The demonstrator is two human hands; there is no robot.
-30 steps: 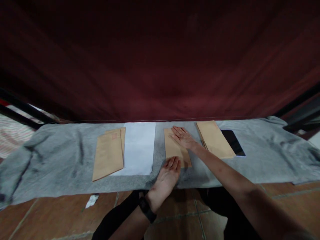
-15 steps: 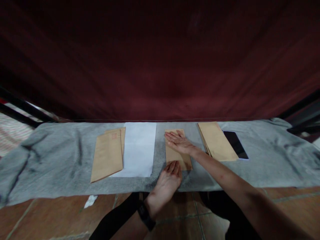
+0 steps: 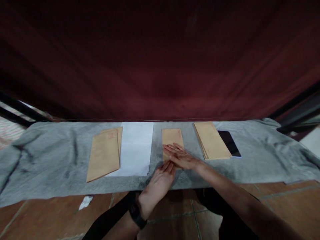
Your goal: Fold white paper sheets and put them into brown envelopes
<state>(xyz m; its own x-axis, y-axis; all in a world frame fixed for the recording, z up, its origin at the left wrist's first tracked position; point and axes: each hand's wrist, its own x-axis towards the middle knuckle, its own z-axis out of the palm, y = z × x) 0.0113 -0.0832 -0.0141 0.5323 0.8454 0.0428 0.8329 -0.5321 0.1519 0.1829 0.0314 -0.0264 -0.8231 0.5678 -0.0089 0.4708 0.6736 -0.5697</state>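
A brown paper envelope [image 3: 172, 135] lies flat in front of me, with faint red print near its upper right corner. My right hand [image 3: 180, 156] rests flat across its lower half, fingers stretched out and pointing left. At the envelope's lower left end is my left hand [image 3: 162, 176], its fingertips on the paper and its fingers extended. The two hands touch or nearly touch, and together they hide the envelope's lower end. Neither hand grips anything.
White paper sheets [image 3: 137, 150] lie to the left, partly under brown envelopes [image 3: 105, 155]. On the right, more stacked envelopes [image 3: 212, 141] lie beside a dark phone [image 3: 229, 143]. Grey cloth [image 3: 62, 150] covers the surface. Crumpled white tissue [image 3: 85, 202] lies on the tiled floor.
My right hand has slid down the envelope toward my left hand, uncovering the upper part with its red print. The left hand stays at the lower end. The whole view has shifted slightly.
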